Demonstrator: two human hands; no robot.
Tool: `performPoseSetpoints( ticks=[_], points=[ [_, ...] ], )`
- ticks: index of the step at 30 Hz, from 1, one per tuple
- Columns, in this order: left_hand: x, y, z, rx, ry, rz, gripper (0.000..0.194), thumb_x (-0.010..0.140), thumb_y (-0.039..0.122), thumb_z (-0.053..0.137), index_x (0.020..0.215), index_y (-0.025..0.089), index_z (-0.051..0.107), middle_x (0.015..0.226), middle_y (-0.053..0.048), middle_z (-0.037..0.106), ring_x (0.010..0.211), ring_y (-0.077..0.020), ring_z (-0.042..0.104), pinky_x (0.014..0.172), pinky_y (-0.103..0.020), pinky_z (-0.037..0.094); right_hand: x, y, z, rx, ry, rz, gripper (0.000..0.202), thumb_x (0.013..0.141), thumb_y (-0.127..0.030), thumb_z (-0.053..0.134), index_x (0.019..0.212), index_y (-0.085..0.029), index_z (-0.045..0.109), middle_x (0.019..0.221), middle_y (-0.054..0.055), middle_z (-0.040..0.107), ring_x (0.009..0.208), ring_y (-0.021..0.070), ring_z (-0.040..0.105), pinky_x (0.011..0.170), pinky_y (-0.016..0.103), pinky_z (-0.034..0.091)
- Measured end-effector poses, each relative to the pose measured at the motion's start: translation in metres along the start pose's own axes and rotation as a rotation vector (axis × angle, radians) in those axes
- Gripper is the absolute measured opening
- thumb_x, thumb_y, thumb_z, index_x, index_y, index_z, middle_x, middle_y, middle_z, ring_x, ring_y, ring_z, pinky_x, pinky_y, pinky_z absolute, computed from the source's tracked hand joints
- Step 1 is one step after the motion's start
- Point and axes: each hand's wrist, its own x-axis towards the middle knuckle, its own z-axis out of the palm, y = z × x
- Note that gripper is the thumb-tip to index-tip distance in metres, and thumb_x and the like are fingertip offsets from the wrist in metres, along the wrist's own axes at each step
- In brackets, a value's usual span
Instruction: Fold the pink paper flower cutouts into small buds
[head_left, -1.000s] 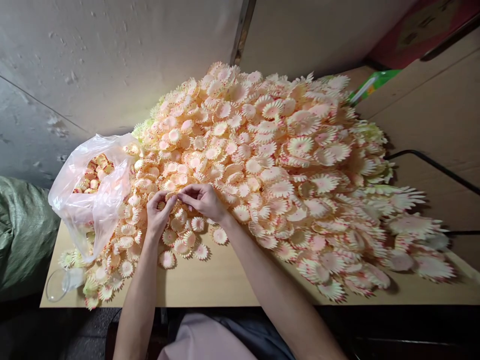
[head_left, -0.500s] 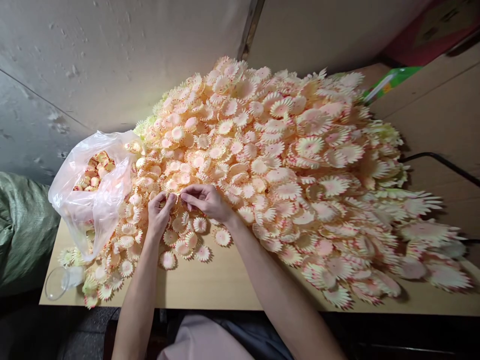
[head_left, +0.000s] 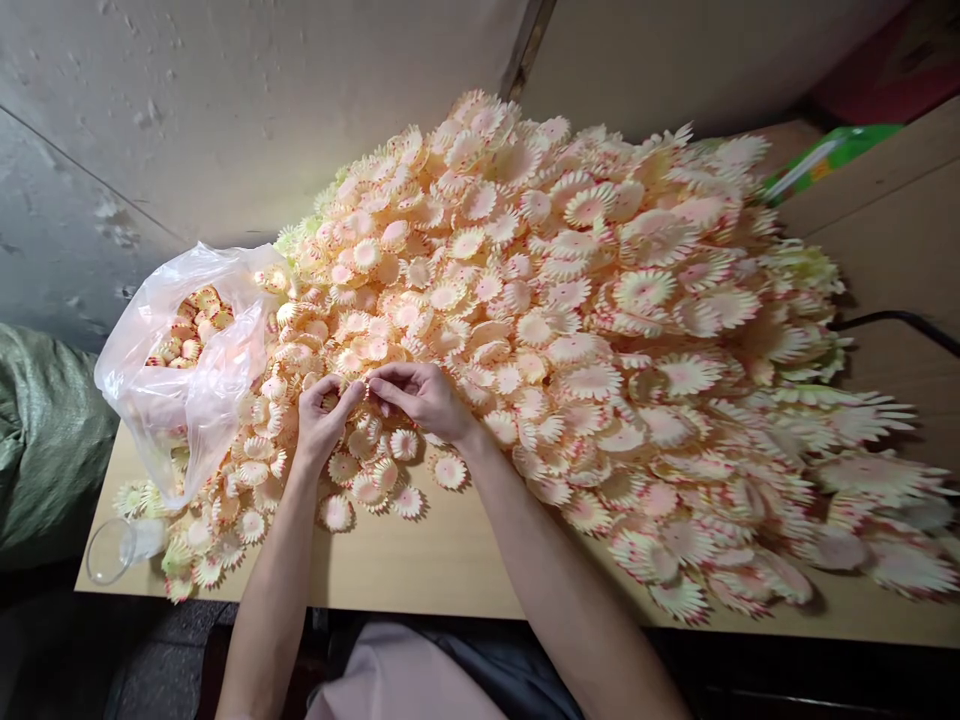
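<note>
At the near edge, a pale pink cloth garment (head_left: pixel 405 675) shows below a light wood-coloured tabletop (head_left: pixel 420 560). Near the table's left corner a clear, round-rimmed cup (head_left: pixel 110 552) lies on its side, just beside some greenish-cream frilled pieces. A few loose cream, pink-centred, scalloped flower pieces (head_left: pixel 335 513) lie on bare table between the forearms.

Just beyond, the left hand (head_left: pixel 321 415) has its fingers curled and its thumb pointing right, towards the right hand (head_left: pixel 424 398), whose thumb and forefinger reach left, bent close together. A tiny pale, red-marked piece (head_left: pixel 366 389) shows between the two sets of fingertips, over the near left side of the heap; it is too small to tell which hand grips it, or whether either pinch is fully closed.

Left of the hands, a translucent white plastic bag (head_left: pixel 214 400) gapes, holding cream, red-edged rounded pieces (head_left: pixel 196 330). A green woven sack (head_left: pixel 45 450) stands at the far left. The large heap of cream and pink flower pieces (head_left: pixel 480 240) fills the middle and right. Beyond its right side lie a black cable (head_left: pixel 911 322) and a green packet (head_left: pixel 840 160); a grey flaking wall (head_left: pixel 187 100) rises behind.
</note>
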Motion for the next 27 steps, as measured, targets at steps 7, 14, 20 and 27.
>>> performPoseSetpoints(
  ticks=[7, 14, 20, 27],
  points=[
    [0.0, -0.0006, -0.0005, -0.003, -0.013, 0.006, 0.037, 0.077, 0.044, 0.071, 0.062, 0.016, 0.052, 0.06, 0.004, 0.042, 0.056, -0.0073, 0.037, 0.055, -0.021, 0.033, -0.0004, 0.0019, 0.0002, 0.018, -0.006, 0.011, 0.024, 0.076, -0.038, 0.074, 0.09, -0.018, 0.074, 0.069, 0.0, 0.065, 0.055, 0.0083, 0.054, 0.052, 0.021, 0.045],
    [0.0004, 0.001, -0.0003, -0.007, -0.006, -0.008, 0.037, 0.075, 0.045, 0.072, 0.063, 0.016, 0.053, 0.061, 0.004, 0.044, 0.056, -0.0075, 0.038, 0.055, -0.021, 0.034, -0.0006, 0.0007, -0.0006, 0.025, -0.009, 0.026, 0.028, 0.074, -0.039, 0.076, 0.091, -0.017, 0.074, 0.07, 0.001, 0.067, 0.054, 0.0084, 0.054, 0.052, 0.021, 0.046],
    [0.0007, -0.0003, 0.0001, 0.012, 0.019, -0.006, 0.039, 0.074, 0.047, 0.073, 0.061, 0.016, 0.052, 0.06, 0.003, 0.044, 0.056, -0.0077, 0.039, 0.054, -0.021, 0.034, -0.0009, 0.0006, -0.0012, -0.006, -0.014, 0.011, 0.026, 0.077, -0.04, 0.073, 0.091, -0.018, 0.075, 0.069, 0.001, 0.067, 0.054, 0.0087, 0.055, 0.053, 0.021, 0.046],
    [0.0005, 0.0035, 0.0004, -0.015, -0.006, -0.027, 0.042, 0.074, 0.048, 0.072, 0.059, 0.016, 0.05, 0.058, 0.003, 0.042, 0.055, -0.0075, 0.037, 0.053, -0.022, 0.033, -0.0012, 0.0004, -0.0026, 0.015, -0.032, 0.01, 0.028, 0.08, -0.043, 0.07, 0.09, -0.017, 0.075, 0.072, 0.002, 0.068, 0.055, 0.009, 0.056, 0.055, 0.022, 0.048]
  ],
)
